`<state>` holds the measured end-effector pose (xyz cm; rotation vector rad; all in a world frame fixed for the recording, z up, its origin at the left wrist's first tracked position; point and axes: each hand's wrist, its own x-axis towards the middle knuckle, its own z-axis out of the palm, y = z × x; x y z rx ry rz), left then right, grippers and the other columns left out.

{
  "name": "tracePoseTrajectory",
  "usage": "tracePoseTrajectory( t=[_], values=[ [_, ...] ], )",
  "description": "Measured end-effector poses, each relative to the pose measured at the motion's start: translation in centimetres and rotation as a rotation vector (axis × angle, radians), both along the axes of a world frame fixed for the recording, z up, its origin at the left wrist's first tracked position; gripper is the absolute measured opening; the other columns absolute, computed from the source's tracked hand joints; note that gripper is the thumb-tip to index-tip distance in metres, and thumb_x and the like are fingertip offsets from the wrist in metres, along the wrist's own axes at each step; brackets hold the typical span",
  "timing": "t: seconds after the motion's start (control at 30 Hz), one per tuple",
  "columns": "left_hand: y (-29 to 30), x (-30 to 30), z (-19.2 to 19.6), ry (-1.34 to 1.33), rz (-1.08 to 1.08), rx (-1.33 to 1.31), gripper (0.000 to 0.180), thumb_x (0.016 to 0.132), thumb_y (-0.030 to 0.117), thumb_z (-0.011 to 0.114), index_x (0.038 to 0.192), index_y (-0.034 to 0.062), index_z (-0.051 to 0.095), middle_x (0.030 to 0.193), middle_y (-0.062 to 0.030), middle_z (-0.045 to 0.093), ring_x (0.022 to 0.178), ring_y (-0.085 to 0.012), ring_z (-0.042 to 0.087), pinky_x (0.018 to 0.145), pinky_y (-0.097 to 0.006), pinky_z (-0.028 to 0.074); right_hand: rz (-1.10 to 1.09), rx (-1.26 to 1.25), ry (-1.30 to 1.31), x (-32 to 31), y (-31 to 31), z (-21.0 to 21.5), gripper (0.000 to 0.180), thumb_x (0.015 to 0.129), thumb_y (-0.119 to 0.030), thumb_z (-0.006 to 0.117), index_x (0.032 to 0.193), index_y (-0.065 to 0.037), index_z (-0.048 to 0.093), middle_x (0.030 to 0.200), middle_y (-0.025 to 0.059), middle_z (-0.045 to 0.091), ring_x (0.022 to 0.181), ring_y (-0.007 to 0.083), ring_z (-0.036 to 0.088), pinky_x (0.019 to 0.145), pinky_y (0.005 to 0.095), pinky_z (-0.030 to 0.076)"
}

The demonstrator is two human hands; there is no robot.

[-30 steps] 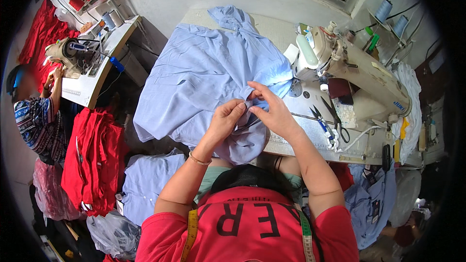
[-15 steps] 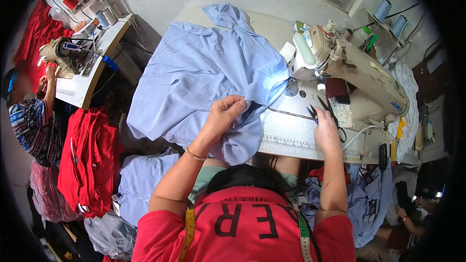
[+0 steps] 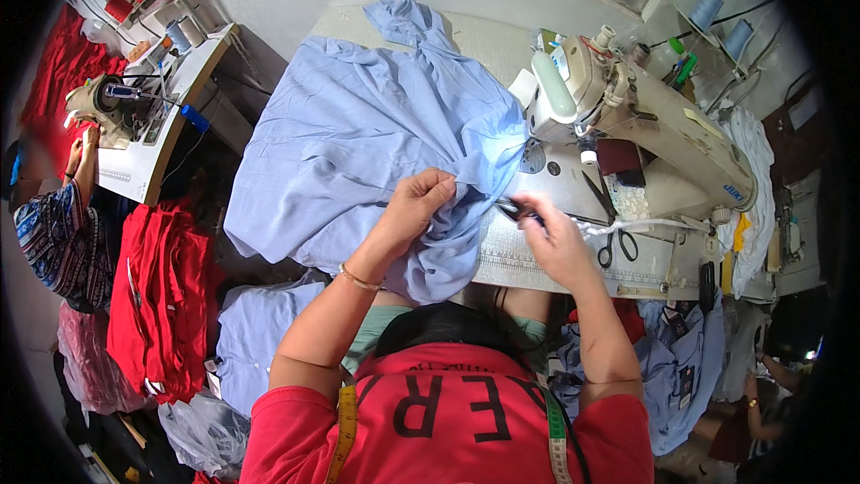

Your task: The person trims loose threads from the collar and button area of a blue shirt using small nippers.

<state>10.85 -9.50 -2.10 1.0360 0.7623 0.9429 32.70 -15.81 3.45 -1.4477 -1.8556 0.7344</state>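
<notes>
Sewing table (image 3: 573, 260), cream machine (image 3: 645, 116) at right. Light-blue shirt (image 3: 358, 134), crumpled w/ deep folds, lies spread over table's left half, hem hanging off near edge. Left hand (image 3: 417, 211) pinches fabric bunch. Right hand (image 3: 555, 242) grips small dark snips (image 3: 512, 210) beside shirt.

Person wearing a red short-sleeved shirt (image 3: 448, 421) with dark lettering, yellow-green measuring tape (image 3: 345, 430) hanging around the neck, thin gold bracelet (image 3: 358, 280) circling the left wrist, forearms bare
</notes>
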Motion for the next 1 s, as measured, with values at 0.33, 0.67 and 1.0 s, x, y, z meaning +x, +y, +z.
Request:
tracePoseTrajectory(
  t=[0.33, 0.67, 1.0],
  values=[
    [0.2, 0.1, -0.4, 0.073, 0.0, 0.026, 0.018, 0.091, 0.019, 0.055, 0.088, 0.0029, 0.061, 0.076, 0.0059, 0.052, 0.069, -0.0029, 0.042, 0.063, -0.018, 0.034, -0.042, 0.284, -0.386, -3.3, 1.2, 0.3, 0.023, 0.08, -0.027, 0.062, 0.096, -0.01, 0.062, 0.078, 0.0087, 0.063, 0.065, 0.0287, 0.061, 0.058, 0.0376, 0.047],
    [0.0, 0.4, -0.1, 0.1, 0.032, 0.099, 0.019, 0.091, 0.02, 0.056, 0.086, 0.0031, 0.061, 0.075, 0.0065, 0.05, 0.069, -0.0025, 0.04, 0.063, -0.018, 0.033, -0.078, 0.326, -0.43, -3.5, 1.3, -0.3, 0.022, 0.08, -0.027, 0.062, 0.095, -0.01, 0.061, 0.076, 0.0079, 0.063, 0.063, 0.0292, 0.059, 0.056, 0.0381, 0.046],
    [-0.1, 0.3, -0.3, 0.119, 0.038, 0.076, 0.019, 0.091, 0.019, 0.056, 0.085, 0.0019, 0.061, 0.076, 0.0063, 0.047, 0.071, -0.0036, 0.04, 0.065, -0.018, 0.033, -0.094, 0.318, -0.443, -3.7, 1.1, -0.4, 0.022, 0.081, -0.026, 0.062, 0.095, -0.01, 0.06, 0.077, 0.0084, 0.063, 0.064, 0.0294, 0.06, 0.056, 0.0383, 0.047]
  ],
)
